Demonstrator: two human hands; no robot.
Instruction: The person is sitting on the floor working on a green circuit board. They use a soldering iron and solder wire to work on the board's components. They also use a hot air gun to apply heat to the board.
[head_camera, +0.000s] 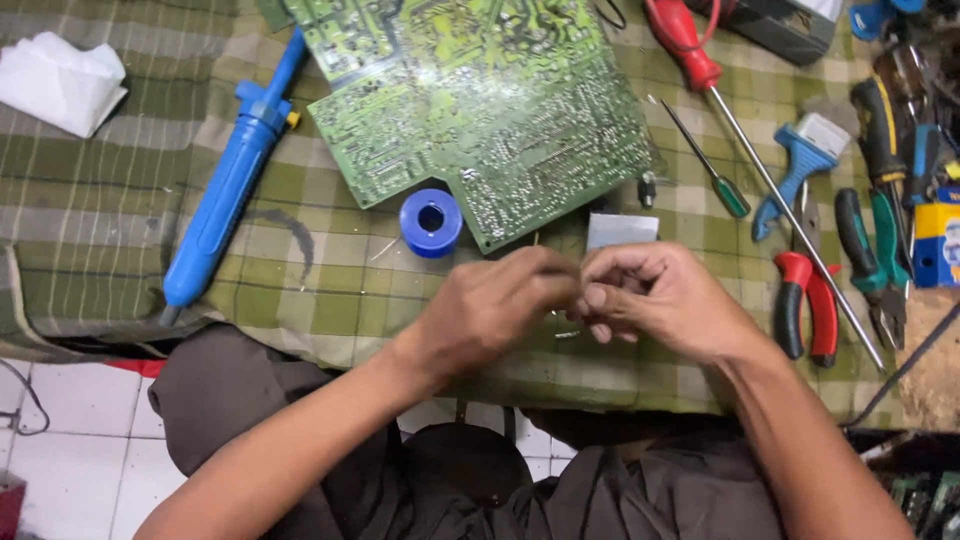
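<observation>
My left hand (495, 305) and my right hand (665, 300) meet fingertip to fingertip above the checked green cloth (330, 280). Together they pinch a very small part between them; it is too small and blurred to tell what it is. Just beyond my hands lie a blue solder spool (431, 221) and a small silver metal piece (621, 230). A large green circuit board (480, 100) lies solder side up behind them.
A blue desoldering pump (230, 190) lies at the left, a white rag (60, 80) at the far left. At the right lie a long red-handled screwdriver (690, 50), a small green screwdriver (725, 190), red-handled pliers (810, 305) and several other hand tools. Tiled floor shows below left.
</observation>
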